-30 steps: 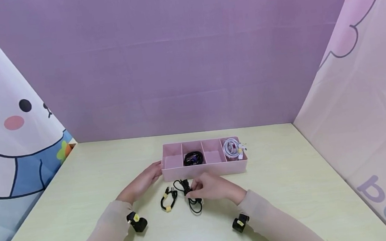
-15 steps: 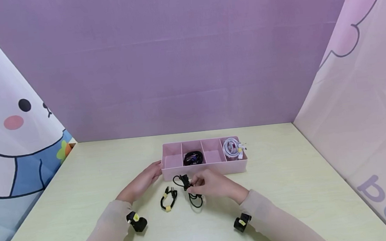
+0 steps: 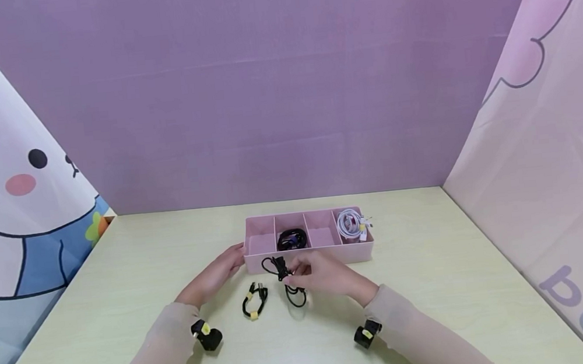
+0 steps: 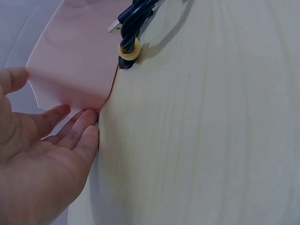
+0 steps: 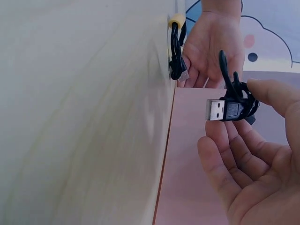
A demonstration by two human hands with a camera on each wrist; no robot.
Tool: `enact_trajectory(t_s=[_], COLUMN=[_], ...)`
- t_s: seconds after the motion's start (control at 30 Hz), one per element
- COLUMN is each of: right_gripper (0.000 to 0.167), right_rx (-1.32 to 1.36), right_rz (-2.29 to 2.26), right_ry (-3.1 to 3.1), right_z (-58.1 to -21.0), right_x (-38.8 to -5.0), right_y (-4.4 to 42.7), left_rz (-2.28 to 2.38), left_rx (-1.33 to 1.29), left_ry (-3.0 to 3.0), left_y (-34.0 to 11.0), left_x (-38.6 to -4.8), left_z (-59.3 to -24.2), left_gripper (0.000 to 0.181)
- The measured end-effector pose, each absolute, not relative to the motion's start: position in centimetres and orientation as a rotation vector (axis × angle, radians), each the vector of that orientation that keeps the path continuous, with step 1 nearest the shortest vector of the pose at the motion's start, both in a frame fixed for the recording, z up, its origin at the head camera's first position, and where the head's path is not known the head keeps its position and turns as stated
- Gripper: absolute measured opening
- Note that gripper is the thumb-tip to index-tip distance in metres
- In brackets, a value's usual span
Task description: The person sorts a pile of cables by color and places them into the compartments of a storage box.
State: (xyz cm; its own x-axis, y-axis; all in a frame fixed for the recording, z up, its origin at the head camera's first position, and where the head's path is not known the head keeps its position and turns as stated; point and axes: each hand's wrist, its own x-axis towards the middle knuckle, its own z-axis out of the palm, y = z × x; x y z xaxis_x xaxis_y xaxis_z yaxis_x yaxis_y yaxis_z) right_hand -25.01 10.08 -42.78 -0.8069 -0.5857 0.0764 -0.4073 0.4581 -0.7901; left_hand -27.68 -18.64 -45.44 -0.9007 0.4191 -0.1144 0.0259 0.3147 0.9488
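My right hand (image 3: 321, 273) pinches a bundled black USB cable (image 3: 282, 272) between thumb and fingers, just in front of the pink box (image 3: 309, 257). The cable's metal USB plug (image 5: 215, 110) faces outward in the right wrist view, and a loop hangs down. With fairly straight fingers, my left hand (image 3: 216, 274) touches the left end of the box; the left wrist view shows its fingertips (image 4: 86, 119) against that wall. A second black USB cable (image 3: 263, 303), tied with yellow bands, lies on the table between the hands.
The box has several compartments. A coiled dark cable (image 3: 292, 239) lies in the second from the left, and a coiled white cable (image 3: 351, 225) in the rightmost, its plug end over the rim. A purple backdrop (image 3: 275, 119) stands behind the table (image 3: 410, 264).
My right hand has lifted the black USB cable from the table and moved it slightly toward the box. The left hand, the box and the banded cable have stayed in place.
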Motion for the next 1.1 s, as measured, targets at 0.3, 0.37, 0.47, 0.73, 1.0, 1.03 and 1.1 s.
enact_trajectory(t_s=[0.3,0.37,0.47,0.73,1.0,1.03,1.1], right_gripper=[0.028,0.029,0.03,0.031,0.032,0.032,0.031], right_rx=[-0.857,-0.857,-0.853,-0.829,-0.828,-0.827,-0.821], right_rz=[-1.292,-1.295,-1.304,-1.321,-1.32,-1.32,-1.324], right_ry=[2.521,2.523,2.526,2.551,2.592,2.596,2.603], right_z=[-42.82,-42.82,-42.73,-42.25,-41.91,-41.9,-41.86], right_x=[-25.03,-25.05,-25.04,-24.94,-25.06,-25.1,-25.18], right_y=[10.14,10.15,10.19,10.31,10.29,10.28,10.28], left_rz=[1.597,1.593,1.589,1.597,1.583,1.582,1.577], left_rx=[0.391,0.389,0.389,0.404,0.39,0.394,0.38], left_ry=[2.251,2.253,2.256,2.252,2.247,2.246,2.252], left_y=[-18.71,-18.71,-18.72,-18.69,-18.73,-18.77,-18.81], left_x=[-27.71,-27.71,-27.69,-27.66,-27.74,-27.74,-27.75], left_z=[-45.34,-45.33,-45.33,-45.25,-45.28,-45.3,-45.31], left_gripper=[0.066,0.065,0.064,0.063,0.069,0.069,0.068])
